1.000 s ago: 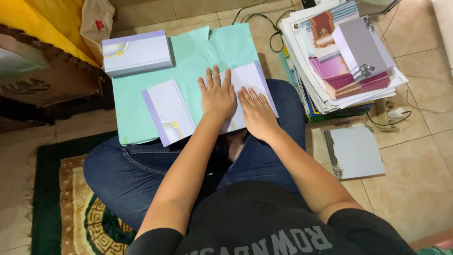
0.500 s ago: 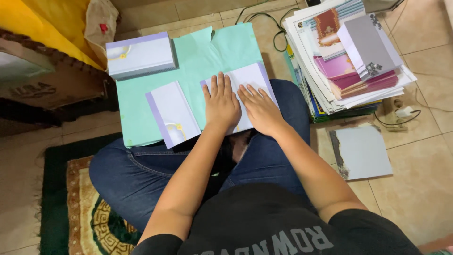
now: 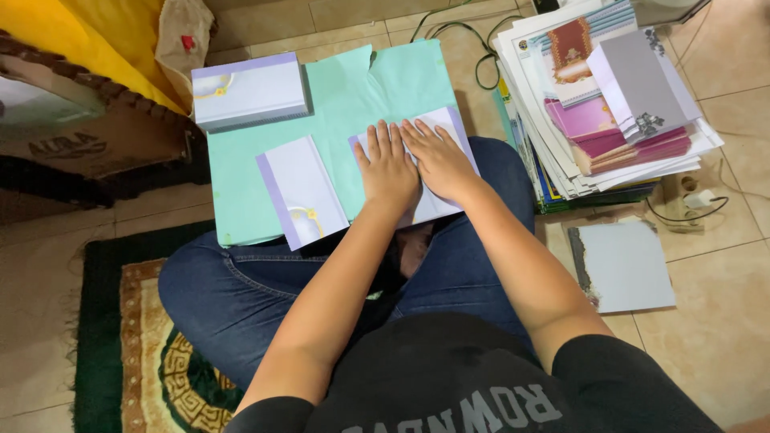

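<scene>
Left hand [image 3: 389,170] and right hand [image 3: 439,160]: flat, fingers spread, grasping nothing | pressing a white-and-lilac card [image 3: 437,172] onto green sheet [image 3: 345,104] across the lap | step: likely flattening a fold | next: firm, even pressure | second card [image 3: 301,192] left.

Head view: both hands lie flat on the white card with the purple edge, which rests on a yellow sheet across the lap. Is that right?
Not quite. In the head view the sheet under the card is pale green, not yellow. The rest holds: the left hand and right hand lie flat, side by side, on the card, and the sheet rests across the lap.
</scene>
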